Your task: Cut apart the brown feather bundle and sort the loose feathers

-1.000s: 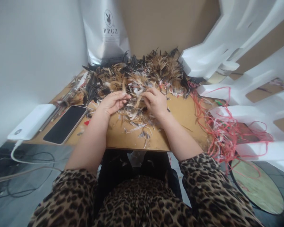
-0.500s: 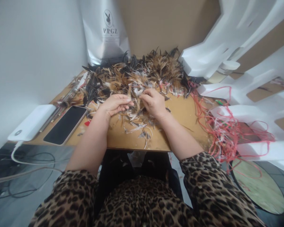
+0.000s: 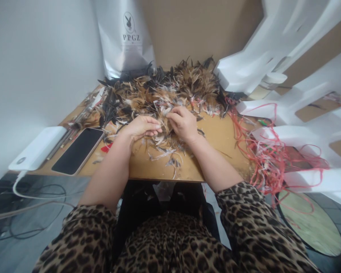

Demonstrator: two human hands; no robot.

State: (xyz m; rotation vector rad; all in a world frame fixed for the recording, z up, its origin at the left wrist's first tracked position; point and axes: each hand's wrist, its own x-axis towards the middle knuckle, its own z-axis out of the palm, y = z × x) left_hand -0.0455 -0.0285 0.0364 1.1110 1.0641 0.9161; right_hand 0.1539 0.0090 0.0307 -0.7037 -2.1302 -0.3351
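Over the near side of a heap of feathers (image 3: 147, 93), both my hands work close together with fingertips pinched. My left hand (image 3: 143, 127) is closed, thumb pressed on the fingers, with a small pale feather tip (image 3: 160, 126) at the thumb. My right hand (image 3: 184, 123) is closed too, its thumb and forefinger together beside brown feathers; what it pinches is too small to make out. Below the hands lie loose feather scraps and white strands (image 3: 166, 152) on the wooden table (image 3: 147, 167).
To the left are a phone (image 3: 78, 151) and a white power bank (image 3: 38, 148) with its cable. A silver bag (image 3: 130, 53) stands behind the feathers. Tangled pink string (image 3: 268, 163) hangs over the right side, beside white foam-like pieces (image 3: 244, 72). A round stool (image 3: 312, 223) is below right.
My left hand has turned slightly and its fingers have drawn closer together. My right hand stays almost in place, still pinched. The feather heap looks much the same.
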